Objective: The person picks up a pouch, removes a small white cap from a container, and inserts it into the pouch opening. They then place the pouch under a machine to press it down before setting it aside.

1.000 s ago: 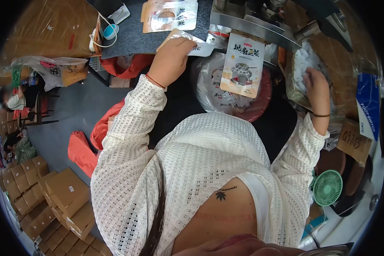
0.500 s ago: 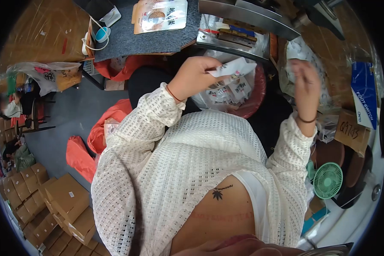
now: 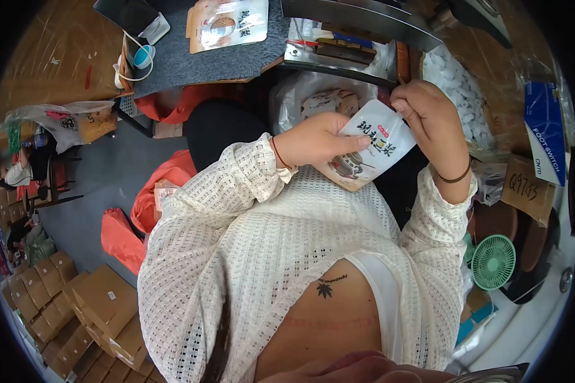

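Note:
A white stand-up pouch (image 3: 382, 142) with dark printed characters and a small red logo is held tilted in front of my chest. My left hand (image 3: 322, 139) grips its left side, thumb lying across the printed face. At the pouch's top edge, the thumb and fingers of my right hand (image 3: 431, 121) are closed in a pinch; whether something small is also between them is hidden. Behind the pouch, a clear plastic liner bag (image 3: 287, 105) holds more printed pouches. Right of it sits a clear bag of small white pieces (image 3: 457, 96).
A metal machine (image 3: 358, 60) stands ahead, beside a grey-covered table (image 3: 172, 67) bearing another printed pouch (image 3: 229, 25). At right are a blue-and-white foot-switch box (image 3: 544, 134) and a green fan (image 3: 493, 262). Cardboard boxes (image 3: 105, 297) are stacked lower left; other people sit far left.
My right hand has come left from beside the bag of white pieces to the pouch's top edge. The pouch has turned its printed face up and moved lower, nearer my body.

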### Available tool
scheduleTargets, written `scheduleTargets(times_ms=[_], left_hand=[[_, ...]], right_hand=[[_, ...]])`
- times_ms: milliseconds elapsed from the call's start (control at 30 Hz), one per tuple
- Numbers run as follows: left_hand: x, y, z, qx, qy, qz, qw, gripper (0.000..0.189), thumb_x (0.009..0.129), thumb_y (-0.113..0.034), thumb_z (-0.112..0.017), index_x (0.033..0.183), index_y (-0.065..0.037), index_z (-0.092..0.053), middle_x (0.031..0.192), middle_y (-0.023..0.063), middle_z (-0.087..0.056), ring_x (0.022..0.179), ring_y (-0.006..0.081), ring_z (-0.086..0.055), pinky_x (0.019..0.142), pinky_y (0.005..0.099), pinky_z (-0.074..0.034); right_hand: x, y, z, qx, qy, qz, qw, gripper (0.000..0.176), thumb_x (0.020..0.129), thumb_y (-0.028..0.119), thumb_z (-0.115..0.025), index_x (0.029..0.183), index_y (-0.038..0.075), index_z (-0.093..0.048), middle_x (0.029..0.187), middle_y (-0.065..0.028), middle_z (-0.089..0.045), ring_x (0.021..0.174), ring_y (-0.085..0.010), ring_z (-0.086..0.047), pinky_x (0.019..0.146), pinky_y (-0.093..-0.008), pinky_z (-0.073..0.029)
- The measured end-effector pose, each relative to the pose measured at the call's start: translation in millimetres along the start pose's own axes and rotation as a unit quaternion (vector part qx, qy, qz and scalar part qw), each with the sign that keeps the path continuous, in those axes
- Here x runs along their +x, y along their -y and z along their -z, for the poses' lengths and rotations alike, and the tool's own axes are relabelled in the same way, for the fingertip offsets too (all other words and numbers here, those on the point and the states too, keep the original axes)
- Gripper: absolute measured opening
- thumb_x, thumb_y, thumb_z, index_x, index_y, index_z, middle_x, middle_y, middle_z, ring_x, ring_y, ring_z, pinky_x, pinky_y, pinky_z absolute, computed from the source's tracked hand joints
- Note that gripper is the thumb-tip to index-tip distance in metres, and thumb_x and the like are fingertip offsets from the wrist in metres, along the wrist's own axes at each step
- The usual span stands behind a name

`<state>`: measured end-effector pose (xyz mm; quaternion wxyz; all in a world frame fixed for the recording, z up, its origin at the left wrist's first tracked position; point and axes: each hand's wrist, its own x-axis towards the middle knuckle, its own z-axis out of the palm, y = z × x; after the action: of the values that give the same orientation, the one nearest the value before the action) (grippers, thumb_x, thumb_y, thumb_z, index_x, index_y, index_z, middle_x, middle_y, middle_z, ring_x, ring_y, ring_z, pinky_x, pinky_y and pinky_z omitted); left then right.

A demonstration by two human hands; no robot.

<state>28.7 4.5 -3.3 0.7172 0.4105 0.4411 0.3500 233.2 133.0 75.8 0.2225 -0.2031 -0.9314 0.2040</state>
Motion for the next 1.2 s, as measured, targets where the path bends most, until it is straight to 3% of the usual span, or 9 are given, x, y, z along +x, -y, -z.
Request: scheduleTargets(times_ms=[233,400,533,633,700,867,1067,1100,1200], left_hand=[[8.8,-11.5,26.6,-0.019,-0.05,-0.04,0.998,0.033,0.097,-0.009,-0.069,0.127,0.005,-0.068,0.12,0.0119,-0.074,0.107,0.0153,-0.07,0.096,0.0297,-0.055],[38.4,-20.0,63.9,-0.208,-0.087,-0.049,0.973,0.04,0.096,-0.007,-0.069,0.131,0.01,-0.061,0.127,0.0185,-0.07,0.111,0.0226,-0.07,0.097,0.0331,-0.056],[36.4,-15.0,69.8,-0.049,-0.194,-0.165,0.966,0.041,0.098,-0.013,-0.071,0.13,0.009,-0.057,0.125,0.0181,-0.07,0.107,0.0211,-0.069,0.092,0.0338,-0.056],[21.7,-24.0,136.7,0.416,-0.54,-0.296,0.669,0.05,0.096,-0.024,-0.07,0.131,0.004,-0.048,0.121,0.0259,-0.061,0.114,0.0433,-0.061,0.098,0.0437,-0.05],[-0.9,-22.6,181.9,0.622,-0.531,-0.264,0.511,0.064,0.092,-0.033,-0.073,0.14,0.001,-0.049,0.137,0.0275,-0.054,0.13,0.0464,-0.05,0.107,0.0523,-0.043],[-41.6,1.2,132.4,0.727,-0.322,-0.239,0.558,0.051,0.084,-0.022,-0.078,0.132,-0.01,-0.065,0.136,0.018,-0.06,0.122,0.0379,-0.06,0.101,0.0467,-0.048],[-41.1,-6.9,97.7,0.289,-0.319,-0.195,0.881,0.014,0.089,-0.011,-0.074,0.097,0.0,-0.074,0.081,0.0137,-0.071,0.077,0.0229,-0.07,0.07,0.0351,-0.053],[-36.6,-4.7,89.5,0.293,-0.306,-0.183,0.887,0.014,0.094,-0.012,-0.076,0.1,0.001,-0.077,0.082,0.0042,-0.073,0.075,0.0084,-0.064,0.07,0.0268,-0.05],[-29.3,-9.4,66.6,0.308,-0.262,-0.14,0.904,0.019,0.091,-0.014,-0.08,0.103,-0.001,-0.078,0.082,0.0044,-0.074,0.073,0.0077,-0.065,0.067,0.0266,-0.052]], right_hand=[[-22.5,-11.9,10.4,0.056,-0.19,-0.16,0.967,0.02,0.101,0.005,-0.057,0.121,-0.001,-0.059,0.1,-0.0138,-0.067,0.079,-0.0211,-0.061,0.074,-0.0315,-0.049],[-34.2,-15.1,-7.4,0.083,-0.053,-0.205,0.974,0.015,0.102,0.006,-0.059,0.114,-0.001,-0.064,0.101,-0.0143,-0.068,0.083,-0.0182,-0.063,0.073,-0.0288,-0.049],[-28.7,-5.1,-17.4,0.066,-0.081,-0.152,0.983,0.016,0.102,0.008,-0.064,0.113,-0.002,-0.067,0.094,-0.0131,-0.07,0.08,-0.0199,-0.065,0.074,-0.0284,-0.051],[-32.3,-8.0,-18.5,0.096,-0.088,-0.171,0.977,0.018,0.101,0.008,-0.064,0.116,-0.002,-0.068,0.098,-0.0148,-0.071,0.085,-0.0222,-0.066,0.079,-0.0304,-0.051],[-33.1,-8.4,-16.6,0.12,-0.058,-0.205,0.97,0.018,0.102,0.007,-0.061,0.117,-0.002,-0.067,0.102,-0.0156,-0.07,0.089,-0.0232,-0.066,0.081,-0.0311,-0.051],[-22.5,-6.3,-19.8,0.044,-0.1,-0.093,0.99,0.016,0.101,0.006,-0.061,0.114,-0.002,-0.067,0.097,-0.0146,-0.068,0.084,-0.0252,-0.065,0.078,-0.0317,-0.051],[-5.8,7.8,-44.8,0.128,-0.055,-0.059,0.988,0.011,0.1,0.004,-0.061,0.106,-0.001,-0.068,0.097,-0.0147,-0.068,0.086,-0.0273,-0.065,0.078,-0.0337,-0.05],[-2.2,11.7,-45.9,0.146,-0.045,-0.042,0.987,0.01,0.099,0.004,-0.063,0.105,-0.001,-0.069,0.096,-0.0134,-0.069,0.084,-0.0243,-0.065,0.077,-0.0327,-0.05],[1.8,17.8,-41.1,0.216,-0.096,-0.103,0.966,0.01,0.098,0.004,-0.067,0.104,-0.002,-0.071,0.094,-0.0098,-0.07,0.08,-0.0167,-0.063,0.074,-0.03,-0.05]])
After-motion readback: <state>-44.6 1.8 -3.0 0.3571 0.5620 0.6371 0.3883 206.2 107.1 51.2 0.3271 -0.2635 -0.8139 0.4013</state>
